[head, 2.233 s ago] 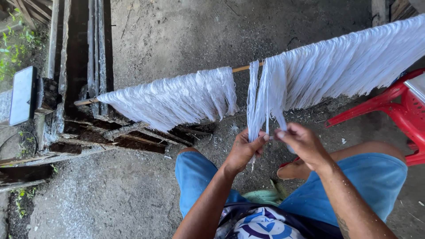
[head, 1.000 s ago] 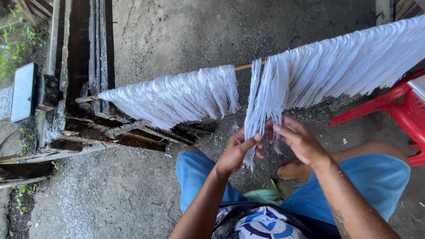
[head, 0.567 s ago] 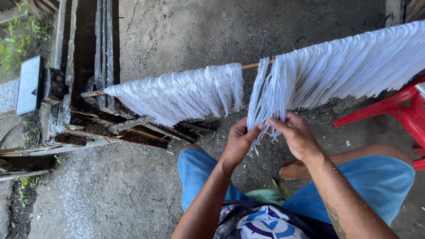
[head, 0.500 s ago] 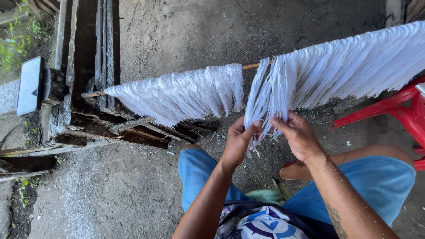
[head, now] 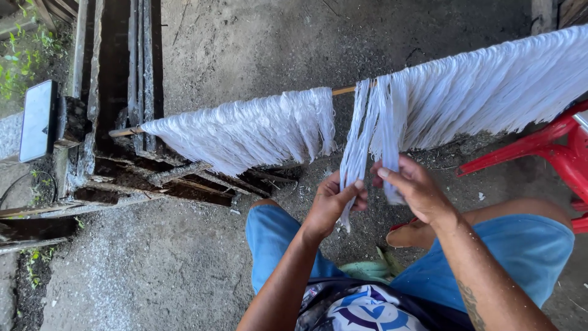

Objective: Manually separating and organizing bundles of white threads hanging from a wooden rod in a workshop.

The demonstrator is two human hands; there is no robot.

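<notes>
Both hands are now sitting lower at frame centre, left hand (head: 331,205) and right hand (head: 416,190) pinching strands (head: 358,147) hanging straight down from the pole (head: 344,91) above.

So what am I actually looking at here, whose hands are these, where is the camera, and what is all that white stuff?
There is no machine here: a person works with two bare hands. The camera sits on that person's head and looks down, so you see their own arms and their knees in blue shorts.

A thin pole runs across the picture, and white strands hang over it in two big bunches. Both hands are on one narrow hank that hangs in the gap between the bunches. The left hand pinches its lower part with the fingers, and the right hand grips it just beside.

Below is a bare concrete floor. Old wooden planks lie to the left, and a red plastic chair stands at the right.
</notes>
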